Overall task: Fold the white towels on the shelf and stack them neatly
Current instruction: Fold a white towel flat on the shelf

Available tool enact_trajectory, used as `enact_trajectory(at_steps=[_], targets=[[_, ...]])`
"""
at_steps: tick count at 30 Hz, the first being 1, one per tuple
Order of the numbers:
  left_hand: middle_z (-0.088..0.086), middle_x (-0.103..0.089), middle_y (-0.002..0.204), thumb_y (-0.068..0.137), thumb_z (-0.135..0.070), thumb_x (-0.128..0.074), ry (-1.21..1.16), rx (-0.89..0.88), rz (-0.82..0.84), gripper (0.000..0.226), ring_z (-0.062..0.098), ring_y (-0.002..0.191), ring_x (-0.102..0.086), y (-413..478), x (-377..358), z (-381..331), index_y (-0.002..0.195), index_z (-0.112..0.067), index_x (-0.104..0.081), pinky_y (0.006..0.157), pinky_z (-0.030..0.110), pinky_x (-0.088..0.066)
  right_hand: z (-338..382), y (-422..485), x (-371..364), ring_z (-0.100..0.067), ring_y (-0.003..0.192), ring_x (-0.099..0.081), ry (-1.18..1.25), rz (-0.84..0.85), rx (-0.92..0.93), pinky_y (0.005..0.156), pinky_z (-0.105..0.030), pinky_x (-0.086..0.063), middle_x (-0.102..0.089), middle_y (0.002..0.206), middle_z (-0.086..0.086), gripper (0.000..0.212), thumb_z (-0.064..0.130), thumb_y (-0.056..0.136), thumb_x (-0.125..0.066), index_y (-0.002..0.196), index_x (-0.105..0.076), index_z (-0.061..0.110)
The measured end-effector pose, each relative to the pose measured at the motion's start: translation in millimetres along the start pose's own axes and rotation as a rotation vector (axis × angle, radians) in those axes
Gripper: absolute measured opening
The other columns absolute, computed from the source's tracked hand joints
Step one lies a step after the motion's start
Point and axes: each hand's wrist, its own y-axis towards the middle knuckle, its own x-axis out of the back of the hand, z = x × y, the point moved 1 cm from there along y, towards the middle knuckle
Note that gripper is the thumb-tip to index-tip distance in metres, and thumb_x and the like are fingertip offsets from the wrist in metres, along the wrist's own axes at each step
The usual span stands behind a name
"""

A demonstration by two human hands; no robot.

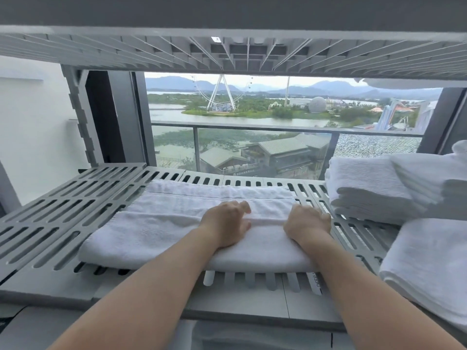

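A white towel [161, 228], folded lengthwise into a long band, lies across the grey slatted shelf [63, 210]. My left hand [225, 223] rests on the middle of the towel with its fingers curled over a fold line. My right hand [307, 223] sits at the towel's right end, fingers curled down onto the cloth. Whether either hand pinches the fabric is hidden by the knuckles. A stack of folded white towels [374, 188] stands at the right rear of the shelf. Another folded white towel [429, 261] lies at the front right.
The underside of a second grey slatted shelf [227, 51] hangs close overhead. Behind the shelf is a window with a balcony railing [252, 127]. A grey upright post [80, 117] stands at the back left. The shelf's left part shows bare slats.
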Motion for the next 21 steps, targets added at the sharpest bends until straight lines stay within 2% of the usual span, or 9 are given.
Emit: enact_trajectory(at_steps=[5, 8, 11, 16, 21], targets=[[-0.008, -0.064, 0.106, 0.096, -0.046, -0.055, -0.061, -0.086, 0.068, 0.023, 0.016, 0.097, -0.060, 13, 7, 18, 0.099, -0.028, -0.070, 0.082, 0.034, -0.050, 14, 15, 9, -0.029, 0.123, -0.053, -0.123, 0.042, -0.055, 0.107, -0.046, -0.028, -0.062, 0.130, -0.007, 0.044, 0.012, 0.085, -0.044, 0.126, -0.059, 0.019], [-0.004, -0.068, 0.098, 0.099, -0.046, -0.050, -0.057, -0.065, 0.041, 0.035, 0.019, 0.093, -0.061, 29, 15, 35, 0.091, -0.021, -0.072, 0.081, 0.036, -0.053, 23, 23, 14, -0.029, 0.114, -0.058, -0.049, -0.065, 0.028, 0.099, -0.042, -0.038, -0.065, 0.119, -0.007, 0.036, 0.009, 0.084, -0.045, 0.114, -0.063, 0.018], [-0.003, -0.065, 0.109, 0.100, -0.040, -0.048, 0.068, 0.002, -0.054, 0.029, 0.019, 0.100, -0.061, 42, 20, 66, 0.102, -0.024, -0.072, 0.080, 0.033, -0.051, 41, 30, 14, -0.027, 0.104, -0.060, 0.168, -0.156, 0.194, 0.082, -0.033, -0.047, -0.068, 0.109, -0.006, 0.029, 0.012, 0.087, -0.044, 0.102, -0.068, 0.018], [0.003, -0.057, 0.131, 0.101, -0.036, -0.044, 0.230, 0.199, 0.015, 0.034, 0.024, 0.120, -0.054, 61, 17, 115, 0.130, -0.025, -0.057, 0.095, 0.041, -0.048, 73, 54, 6, -0.026, 0.101, -0.062, 0.255, -0.180, 0.329, 0.085, -0.035, -0.052, -0.068, 0.106, -0.005, 0.024, 0.018, 0.091, -0.048, 0.101, -0.070, 0.021], [0.007, -0.057, 0.134, 0.102, -0.029, -0.042, 0.274, 0.315, 0.056, 0.035, 0.027, 0.122, -0.054, 83, 15, 145, 0.135, -0.019, -0.049, 0.095, 0.040, -0.046, 102, 98, -2, -0.029, 0.110, -0.056, 0.140, -0.234, 0.346, 0.091, -0.037, -0.044, -0.066, 0.112, -0.008, 0.032, 0.014, 0.092, -0.045, 0.115, -0.067, 0.020]])
